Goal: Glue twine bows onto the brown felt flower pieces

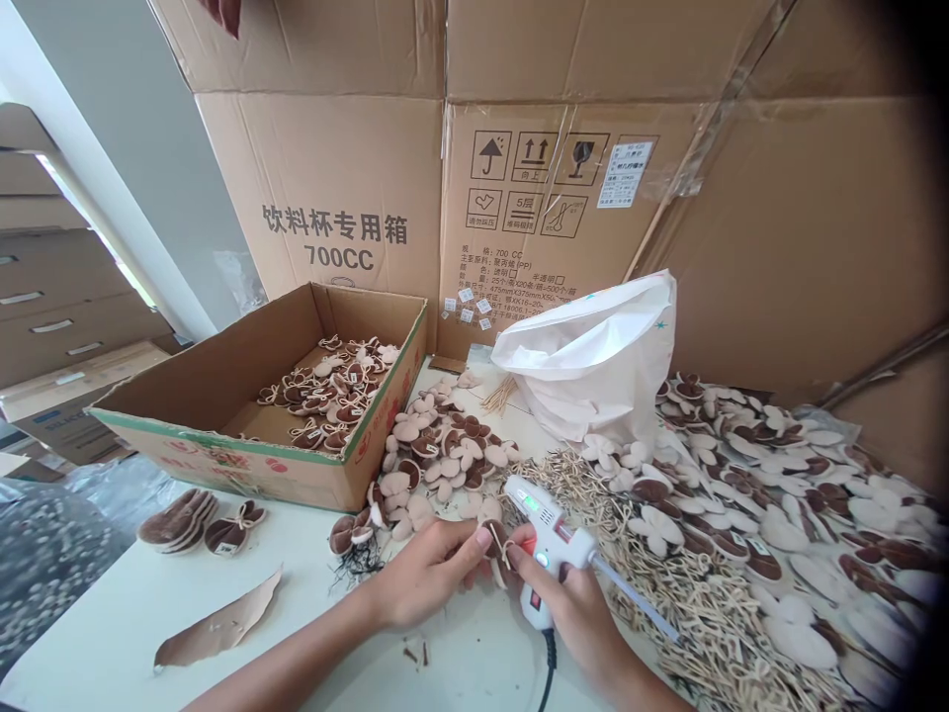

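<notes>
My left hand (434, 569) is closed on a small brown fabric piece (495, 539) with a pale edge, pinching it between thumb and fingers. My right hand (574, 598) is wrapped around a white hot glue gun (545, 519), whose glue stick (638, 598) sticks out at the back. Its thumb and forefinger also meet at a thin beige cord (507, 554) on the fabric piece. Part of that piece is hidden by my fingers. Just beyond my hands lies a heap of beige and brown fabric pieces (445, 450).
On the left stands an open cardboard box (297, 475) holding several pieces with cord bows. Cord bows (712, 613) and more fabric pieces (801, 485) spread over the right side. Behind are a white bag (593, 366) and large cartons (333, 178). A torn cardboard strip (218, 623) lies front left.
</notes>
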Available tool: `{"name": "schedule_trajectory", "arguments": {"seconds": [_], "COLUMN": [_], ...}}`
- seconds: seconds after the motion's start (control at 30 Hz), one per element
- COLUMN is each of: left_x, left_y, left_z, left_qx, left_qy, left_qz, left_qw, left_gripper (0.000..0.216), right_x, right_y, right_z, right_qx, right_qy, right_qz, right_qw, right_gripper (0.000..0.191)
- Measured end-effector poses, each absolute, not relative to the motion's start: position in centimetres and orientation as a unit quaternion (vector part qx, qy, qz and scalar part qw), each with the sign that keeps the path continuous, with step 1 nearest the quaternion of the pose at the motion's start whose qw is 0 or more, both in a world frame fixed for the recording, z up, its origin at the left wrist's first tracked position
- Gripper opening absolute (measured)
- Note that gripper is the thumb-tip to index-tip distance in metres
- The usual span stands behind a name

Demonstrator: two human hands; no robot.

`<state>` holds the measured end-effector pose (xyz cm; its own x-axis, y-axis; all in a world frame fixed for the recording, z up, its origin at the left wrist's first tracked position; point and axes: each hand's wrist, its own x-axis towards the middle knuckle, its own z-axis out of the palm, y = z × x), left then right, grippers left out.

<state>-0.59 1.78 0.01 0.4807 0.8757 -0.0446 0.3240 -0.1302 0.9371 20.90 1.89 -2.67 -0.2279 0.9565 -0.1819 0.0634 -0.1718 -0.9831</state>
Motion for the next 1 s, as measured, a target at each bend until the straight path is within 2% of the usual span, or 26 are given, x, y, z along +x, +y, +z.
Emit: {"name": "schedule_trajectory", "arguments": {"seconds": [0.13,0.43,0.63,0.83,1.0], "left_x": [-0.48,-0.63,-0.67,-0.69,-0.86], "left_y": [1.81,1.91,1.82,1.87,1.93], "left_z": [-0.32,-0.38,-0.44,-0.02,-0.18], "left_qx": [0.691,0.72,0.704,0.736,0.713], "left_qy": [0.449,0.449,0.442,0.419,0.417], "left_qz": [0.268,0.272,0.265,0.265,0.273], "left_qw": [0.5,0.455,0.489,0.461,0.493], "left_gripper": [0.064,0.053,0.057,0.04,0.03], "right_x": [20.93,20.95,20.9,20.84,20.86], "right_y": [1.93,1.79,1.88,2.02,2.09], "right_z": [-2.71,-3.05,-2.6,-2.84,-3.21], "right_qx": [-0.486,-0.501,-0.492,-0.496,-0.492], "right_qy": [-0.524,-0.522,-0.516,-0.513,-0.514], "right_qz": [0.593,0.591,0.595,0.591,0.593], "right_qw": [0.371,0.356,0.371,0.376,0.377], "right_gripper": [0.039,0.039,0.038,0.037,0.038]}}
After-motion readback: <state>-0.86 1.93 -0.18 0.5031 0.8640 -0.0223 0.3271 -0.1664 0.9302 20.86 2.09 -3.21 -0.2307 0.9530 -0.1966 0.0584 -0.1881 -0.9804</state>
